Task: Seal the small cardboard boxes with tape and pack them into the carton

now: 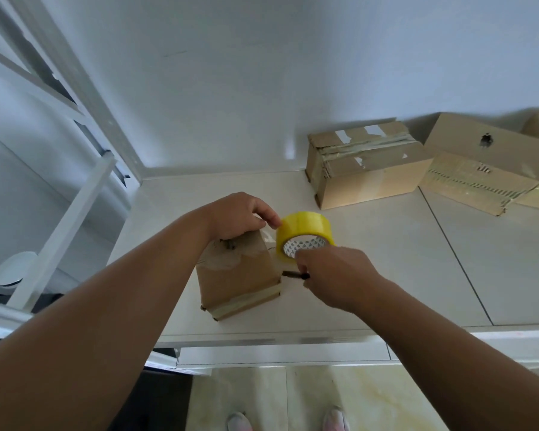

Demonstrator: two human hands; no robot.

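Observation:
A small brown cardboard box point(237, 272) stands on the white counter point(386, 259) in front of me, with old tape across its top and along its lower edge. My left hand point(240, 216) curls over the box's top far edge and grips it. A yellow roll of tape point(304, 231) stands right of the box top, touching my left fingertips. My right hand point(336, 275) grips the roll's near rim with fingers in its core. A dark thin object point(296, 275) shows under that hand; what it is I cannot tell.
A taped cardboard box point(364, 169) lies at the back of the counter by the wall. Right of it lie more cardboard boxes point(479, 163), one with a hole in its face. A white window frame point(75, 150) rises at left. The counter edge point(277, 340) runs near me.

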